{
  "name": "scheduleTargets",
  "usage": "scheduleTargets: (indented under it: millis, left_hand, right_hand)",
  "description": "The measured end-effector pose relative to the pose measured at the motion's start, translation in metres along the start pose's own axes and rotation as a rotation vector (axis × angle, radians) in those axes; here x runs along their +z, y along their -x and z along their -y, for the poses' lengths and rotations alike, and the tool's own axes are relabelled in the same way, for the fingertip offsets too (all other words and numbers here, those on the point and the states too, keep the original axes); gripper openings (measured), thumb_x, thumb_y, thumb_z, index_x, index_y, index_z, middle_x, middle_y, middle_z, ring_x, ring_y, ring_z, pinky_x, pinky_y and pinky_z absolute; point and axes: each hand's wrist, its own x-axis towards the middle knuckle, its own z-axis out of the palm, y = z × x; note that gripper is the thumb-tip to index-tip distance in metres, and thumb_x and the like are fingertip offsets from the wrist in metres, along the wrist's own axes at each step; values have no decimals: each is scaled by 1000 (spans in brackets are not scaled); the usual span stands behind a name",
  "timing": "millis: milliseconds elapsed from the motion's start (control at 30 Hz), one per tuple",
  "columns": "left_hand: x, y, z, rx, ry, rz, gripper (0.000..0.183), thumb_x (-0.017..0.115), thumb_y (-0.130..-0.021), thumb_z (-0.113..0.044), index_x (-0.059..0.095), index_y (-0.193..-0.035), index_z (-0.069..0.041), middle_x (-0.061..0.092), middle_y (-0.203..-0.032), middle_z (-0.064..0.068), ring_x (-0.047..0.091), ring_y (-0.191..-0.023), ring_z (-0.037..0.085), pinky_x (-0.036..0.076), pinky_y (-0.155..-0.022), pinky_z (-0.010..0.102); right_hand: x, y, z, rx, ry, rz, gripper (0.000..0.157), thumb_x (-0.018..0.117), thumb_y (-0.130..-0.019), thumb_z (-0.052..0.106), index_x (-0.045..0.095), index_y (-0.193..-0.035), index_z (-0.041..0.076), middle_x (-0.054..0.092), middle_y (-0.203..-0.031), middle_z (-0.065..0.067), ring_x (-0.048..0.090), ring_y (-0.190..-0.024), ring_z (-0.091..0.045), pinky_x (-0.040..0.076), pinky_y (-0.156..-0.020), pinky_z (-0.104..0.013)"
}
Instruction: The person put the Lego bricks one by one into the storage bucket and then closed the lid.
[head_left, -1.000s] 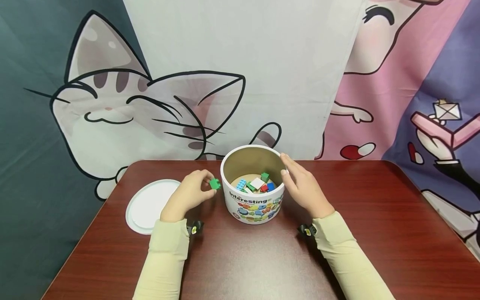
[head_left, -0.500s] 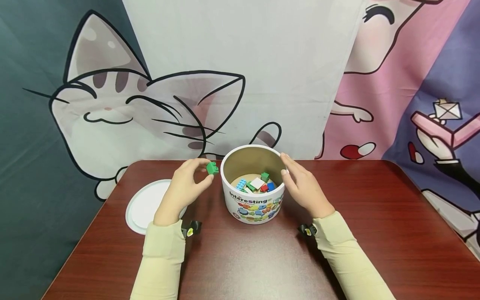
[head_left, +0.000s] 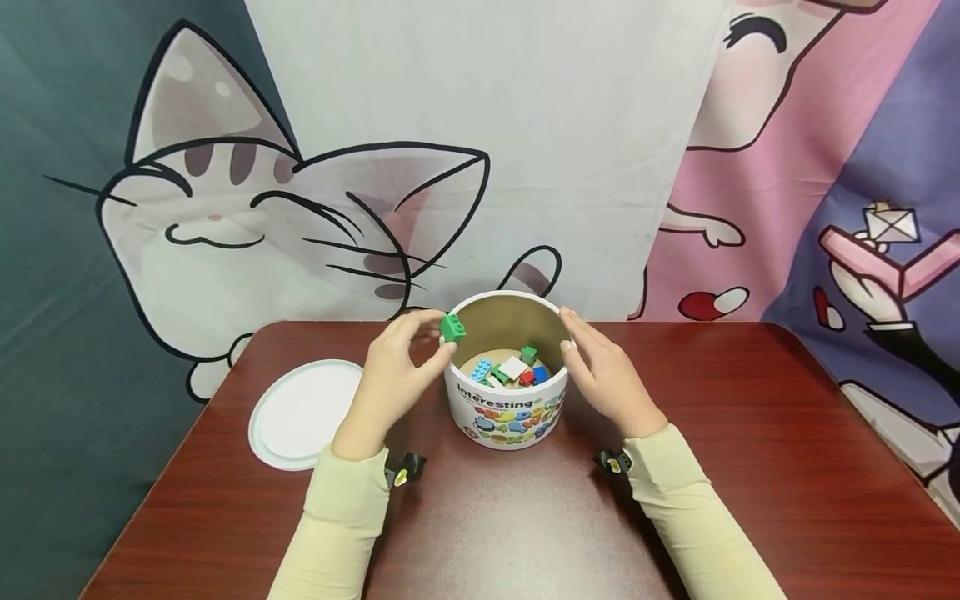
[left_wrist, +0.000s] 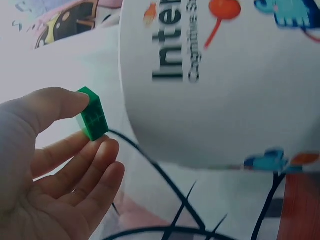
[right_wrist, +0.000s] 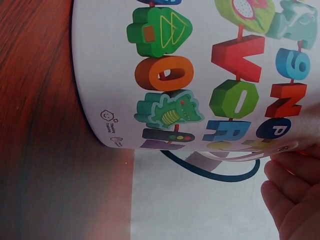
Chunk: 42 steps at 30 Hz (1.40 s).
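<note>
A green toy brick [head_left: 453,327] is pinched between the thumb and fingers of my left hand [head_left: 397,375], level with the left rim of a round white tub [head_left: 504,421]. In the left wrist view the same green brick [left_wrist: 93,115] shows from its hollow-looking side, apart from the tub's printed wall [left_wrist: 210,110]. My right hand [head_left: 611,375] rests against the tub's right side with its fingers fairly straight. The right wrist view has only part of that hand [right_wrist: 295,185], touching the tub near its rim. Several bricks, including a light blue one [head_left: 481,370] and a white one [head_left: 513,367], lie inside the tub.
A round white lid [head_left: 292,425] lies flat on the brown table [head_left: 495,525], left of the tub. Behind the table's back edge hangs a cloth with cartoon animals [head_left: 570,150].
My left hand has risen, then shifted right, bringing the green brick from beside the tub to its left rim. The right hand stays at the tub.
</note>
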Motion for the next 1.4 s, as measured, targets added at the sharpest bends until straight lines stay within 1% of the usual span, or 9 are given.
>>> scheduleTargets:
  millis: [233,333,500,633,767,900,1033,1133,1400]
  left_hand:
    - [16,-4,-10,50,-6,26,39,78,-88,-12,66,-124,-3,68,-110,12,67,-104,25,56,-90,42]
    - [22,-11,-15,50,-17,67,37,77,-89,-11,67,-123,-2,67,-111,13,67,-105,25,56,-92,41]
    - [31,-26,-22,-12,-48,215,31,75,-91,-13,67,-120,-4,67,-111,12,67,-105,24,55,-97,38]
    - [39,-38,-25,-63,-109,322,29,75,-92,-16,68,-118,-4,66,-109,10,65,-102,22,55,-93,37]
    - [46,-48,-26,-73,-197,364,28,74,-93,-15,68,-116,-2,65,-103,10,61,-97,22,55,-86,35]
    - [50,-56,-23,-91,-252,380,28,70,-96,-13,66,-120,-1,64,-106,11,61,-99,23,54,-87,36]
    - [51,-58,-18,-108,-258,370,28,66,-99,-14,65,-123,-1,63,-109,11,61,-99,23,54,-89,36]
    - [48,-55,-15,-96,-233,332,26,65,-98,-14,66,-120,-1,65,-108,12,63,-99,24,55,-89,37]
    - [30,-39,-11,-46,-152,136,15,64,-95,-9,70,-106,-1,69,-100,11,67,-91,23,56,-85,35]
  right_hand:
    - [2,1,0,-2,0,-2,52,50,-106,27,44,-153,6,45,-156,-12,44,-143,-28,36,-116,-52]
    - [2,1,0,-3,7,-9,52,50,-106,27,45,-153,7,45,-156,-11,44,-143,-27,36,-116,-50]
    - [1,0,0,-4,9,-10,52,50,-106,27,45,-153,7,45,-156,-10,43,-143,-27,36,-116,-50]
    - [1,0,0,-6,5,-8,52,51,-106,26,45,-153,6,45,-156,-12,43,-143,-28,35,-116,-51]
    - [1,0,0,-12,4,-12,52,51,-105,26,45,-153,6,45,-156,-10,44,-143,-28,36,-116,-51]
    - [1,1,0,-13,7,-16,52,51,-106,27,45,-153,6,46,-156,-10,44,-143,-28,35,-117,-48]
    - [2,1,0,-11,7,-14,52,51,-105,27,46,-152,5,46,-155,-10,44,-143,-28,36,-117,-50]
    - [2,2,0,-11,5,-16,52,52,-105,27,46,-152,5,46,-155,-10,45,-142,-28,36,-116,-51]
    - [2,1,0,-12,9,-19,52,51,-105,27,46,-152,5,46,-155,-10,45,-142,-27,36,-117,-49]
